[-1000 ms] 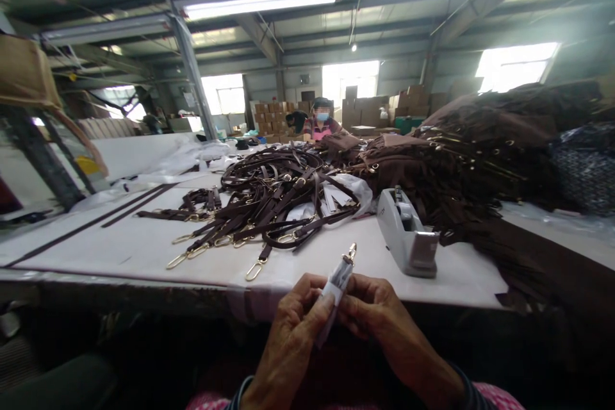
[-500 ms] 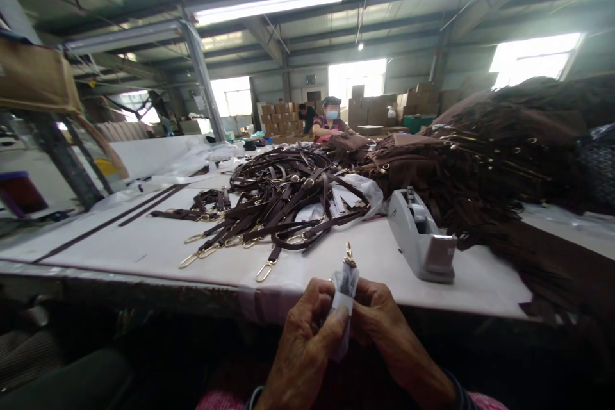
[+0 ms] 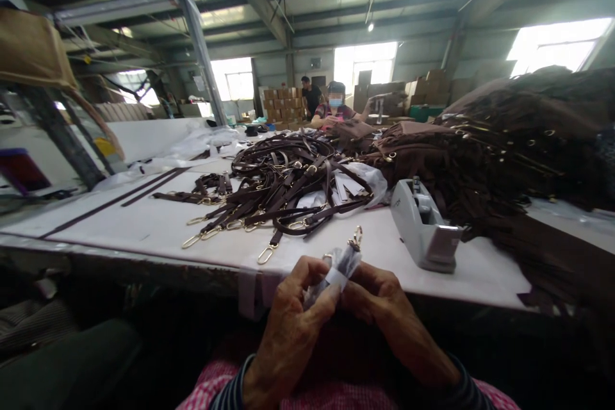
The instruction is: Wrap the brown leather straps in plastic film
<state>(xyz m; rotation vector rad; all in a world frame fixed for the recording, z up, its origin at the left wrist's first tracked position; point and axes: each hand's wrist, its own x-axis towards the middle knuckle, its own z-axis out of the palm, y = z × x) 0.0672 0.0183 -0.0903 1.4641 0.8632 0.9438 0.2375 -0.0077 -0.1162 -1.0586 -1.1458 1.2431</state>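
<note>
Fingers of the left hand [image 3: 291, 323] clamp a plastic-wrapped bundle [image 3: 346, 261] with a pale band [image 3: 336, 278], its metal clip [image 3: 357, 239] jutting beyond them. Fingers of the right hand [image 3: 384, 304] are at its right side; I cannot tell whether they grip it. Ahead of the fingers, dark straps [image 3: 283, 191] lie on the desk [image 3: 148, 230]; a tape dispenser [image 3: 423, 230] stands ahead to their right.

From your head, the camera faces forward and slightly down, with your bare left hand [image 3: 295, 314] and right hand [image 3: 384, 298] close below, the flat white worktop [image 3: 144, 227] beyond and a bright rectangular window [image 3: 369, 56] far off
</note>
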